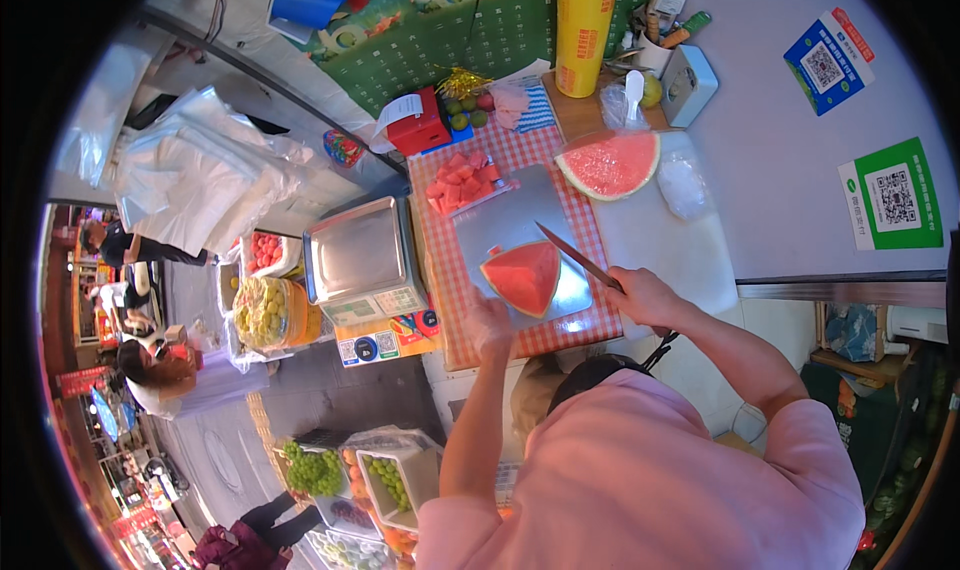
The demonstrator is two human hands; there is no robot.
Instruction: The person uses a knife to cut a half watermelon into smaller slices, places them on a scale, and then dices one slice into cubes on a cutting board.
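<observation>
My right hand point(646, 297) grips the handle of a kitchen knife point(574, 253). Its long blade points up and left, above the upper right side of a rindless-topped watermelon wedge point(529, 273). That wedge rests on a metal tray point(480, 228), red flesh up and pale rind along its edges. At the wedge's lower left is my left hand point(491, 322), its fingers blurred; whether they touch the rind is unclear. Watermelon cubes point(463, 183) fill a clear container at the tray's far left. A larger cut watermelon piece point(609, 163), seemingly under film, lies on the right.
A red-checked cloth point(450, 326) covers the table. Left stands a scale point(360, 251) with a steel pan; right is a white cutting board point(660, 247). Behind are a red printer point(415, 123) and a yellow film roll point(586, 33). Fruit boxes point(390, 487) and several people are to the left.
</observation>
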